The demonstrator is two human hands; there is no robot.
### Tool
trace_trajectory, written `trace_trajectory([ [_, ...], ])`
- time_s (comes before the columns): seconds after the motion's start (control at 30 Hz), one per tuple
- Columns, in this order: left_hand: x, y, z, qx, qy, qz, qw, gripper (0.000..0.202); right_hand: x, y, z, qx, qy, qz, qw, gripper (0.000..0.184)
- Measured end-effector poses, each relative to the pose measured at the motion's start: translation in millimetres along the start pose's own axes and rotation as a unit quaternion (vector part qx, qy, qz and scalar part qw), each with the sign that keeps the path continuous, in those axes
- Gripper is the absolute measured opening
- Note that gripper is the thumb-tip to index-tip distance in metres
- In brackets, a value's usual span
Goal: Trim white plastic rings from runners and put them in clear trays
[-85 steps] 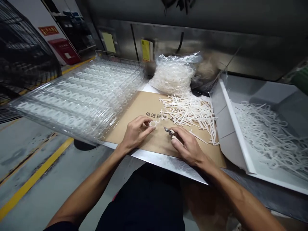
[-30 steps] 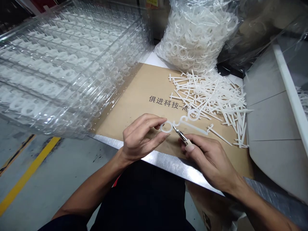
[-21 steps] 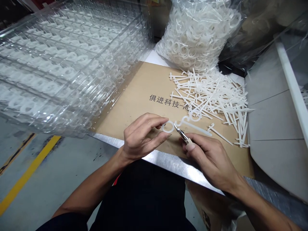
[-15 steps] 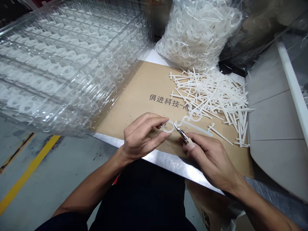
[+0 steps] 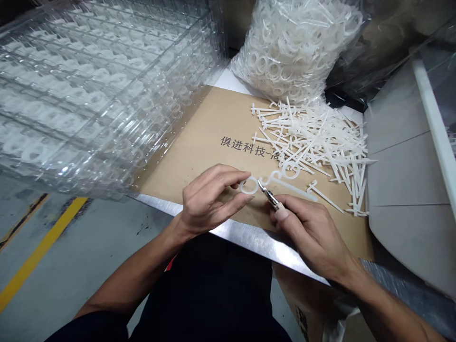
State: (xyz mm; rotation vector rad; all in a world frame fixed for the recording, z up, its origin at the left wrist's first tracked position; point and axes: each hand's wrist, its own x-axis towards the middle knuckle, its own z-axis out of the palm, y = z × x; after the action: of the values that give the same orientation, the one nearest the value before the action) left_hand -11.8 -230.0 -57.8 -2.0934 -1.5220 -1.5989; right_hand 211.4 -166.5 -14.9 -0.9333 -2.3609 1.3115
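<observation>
Between the thumb and fingertips of my left hand [image 5: 213, 197] is a white plastic ring [image 5: 248, 192]. A branched white plastic piece [image 5: 290, 186], with a straight bar and another ring, extends to its right over the cardboard. My right hand [image 5: 306, 228] is closed round a small pair of nippers [image 5: 270, 195] with metal jaws and a pale handle. The jaw tips meet the plastic just right of the held ring; whether they have cut through it I cannot tell. A loose heap of thin white plastic scraps [image 5: 313, 137] lies beyond my right hand.
Stacked clear trays [image 5: 107, 95] filled with white rings stand at the left. A clear bag [image 5: 288, 47] of rings sits at the back. Brown cardboard [image 5: 192, 142] covers the metal-edged table [image 5: 249, 237]. A grey panel [image 5: 406, 175] borders the right side.
Both hands keep nearly the same pose, with the nippers still at the ring. The view has shifted slightly.
</observation>
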Motion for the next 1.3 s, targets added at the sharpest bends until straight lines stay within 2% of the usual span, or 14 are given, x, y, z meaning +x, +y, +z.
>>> trace_trajectory([
  [0.4,-2,-2,1.0,-0.002,-0.006,0.003,1.0,0.026,-1,2,7,-0.059,0.003,-0.019,0.998,0.038],
  [0.73,-4,-3,0.6,-0.021,0.019,-0.02,0.999,0.027,1,9,6,-0.02,-0.004,0.031,0.999,0.042],
  [1.3,-2,-3,-0.2,-0.024,0.027,-0.005,0.999,0.027,-1,9,6,-0.002,-0.011,0.008,1.0,0.037],
])
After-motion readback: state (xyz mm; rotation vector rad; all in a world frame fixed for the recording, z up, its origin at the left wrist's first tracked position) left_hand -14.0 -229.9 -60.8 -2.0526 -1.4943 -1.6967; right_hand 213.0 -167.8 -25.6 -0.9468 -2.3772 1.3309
